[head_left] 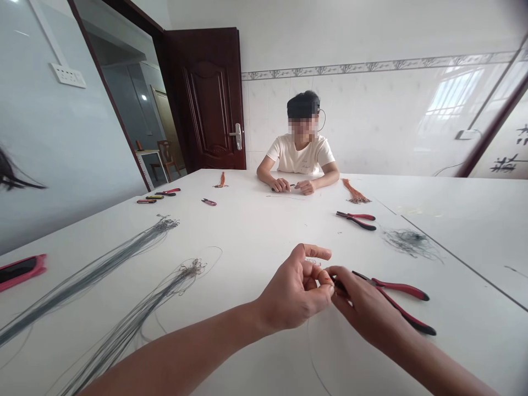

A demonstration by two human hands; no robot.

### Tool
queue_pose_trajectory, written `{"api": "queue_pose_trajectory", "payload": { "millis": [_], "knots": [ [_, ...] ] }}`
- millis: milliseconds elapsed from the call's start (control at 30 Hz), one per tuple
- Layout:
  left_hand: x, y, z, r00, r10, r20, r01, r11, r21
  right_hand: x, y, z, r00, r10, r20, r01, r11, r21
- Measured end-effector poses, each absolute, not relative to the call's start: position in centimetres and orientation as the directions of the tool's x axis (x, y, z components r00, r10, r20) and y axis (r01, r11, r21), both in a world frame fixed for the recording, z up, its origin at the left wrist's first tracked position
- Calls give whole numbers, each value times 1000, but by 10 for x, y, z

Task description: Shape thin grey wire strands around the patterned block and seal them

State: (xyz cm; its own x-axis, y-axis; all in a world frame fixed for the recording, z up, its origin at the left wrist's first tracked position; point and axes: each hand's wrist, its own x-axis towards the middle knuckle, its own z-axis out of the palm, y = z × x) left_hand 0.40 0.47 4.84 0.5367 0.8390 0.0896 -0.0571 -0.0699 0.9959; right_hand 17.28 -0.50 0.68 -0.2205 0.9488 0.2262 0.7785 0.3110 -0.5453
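Observation:
My left hand is pinched shut over the white table, fingertips holding a tiny orange piece and a thin wire that trails down toward me. My right hand is closed round red-handled pliers, whose jaws meet my left fingertips. The handles stick out to the right. The small piece between the fingers is too small to name.
Two long bundles of grey wire lie to the left. A second pair of red pliers, a tangle of wire and orange tassels lie farther off. A person sits opposite. A pink phone rests at far left.

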Motion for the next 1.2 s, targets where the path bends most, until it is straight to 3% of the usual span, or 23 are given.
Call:
{"api": "queue_pose_trajectory", "payload": {
  "millis": [100, 1200],
  "knots": [
    [4, 5, 47, 534, 841, 87, -57, -67, 996, 176, 1, -8, -328, 917, 227, 814, 396, -426],
    [5, 2, 48, 559, 824, 97, -83, -61, 995, 175, -3, -11, -433, 870, 237, 794, 492, -356]
  ]
}}
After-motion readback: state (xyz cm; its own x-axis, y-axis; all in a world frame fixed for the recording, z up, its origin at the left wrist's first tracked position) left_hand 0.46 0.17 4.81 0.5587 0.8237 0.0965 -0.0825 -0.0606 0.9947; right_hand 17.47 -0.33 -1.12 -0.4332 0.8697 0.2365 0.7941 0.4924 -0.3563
